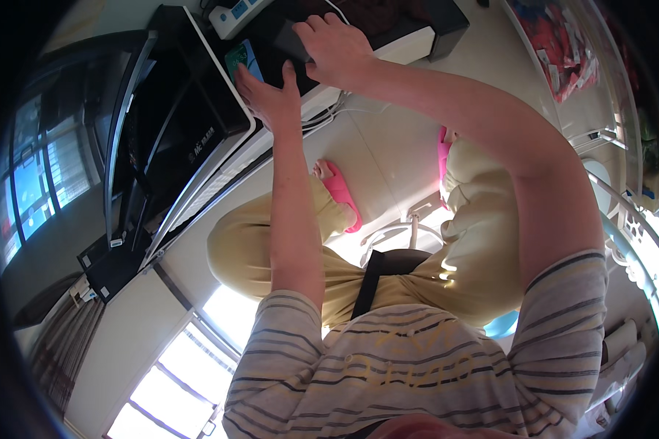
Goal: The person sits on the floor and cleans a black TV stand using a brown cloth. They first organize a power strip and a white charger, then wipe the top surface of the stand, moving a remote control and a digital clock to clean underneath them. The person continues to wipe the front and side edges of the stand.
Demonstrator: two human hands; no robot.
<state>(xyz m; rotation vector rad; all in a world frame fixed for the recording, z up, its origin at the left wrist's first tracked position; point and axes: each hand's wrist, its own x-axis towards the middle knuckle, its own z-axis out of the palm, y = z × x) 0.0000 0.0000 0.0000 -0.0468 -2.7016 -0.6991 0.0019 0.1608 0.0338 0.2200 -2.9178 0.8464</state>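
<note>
My left hand [272,101] is at the edge of a black surface, its thumb standing apart from its fingers. Its fingertips lie beside a phone [243,58] with a lit green and blue screen; whether they touch it I cannot tell. To the right, my right hand [338,53] reaches over the same dark surface with bent fingers. A dark grey flat piece [289,35] shows by those fingers. What they close on blends into the dark around it.
A white power strip [236,16] lies beyond the phone. Left stands a black panel with a white edge [198,95], and a large dark screen [73,139]. White cables [329,113] hang below the surface. Red packets [560,55] fill a clear bin at right.
</note>
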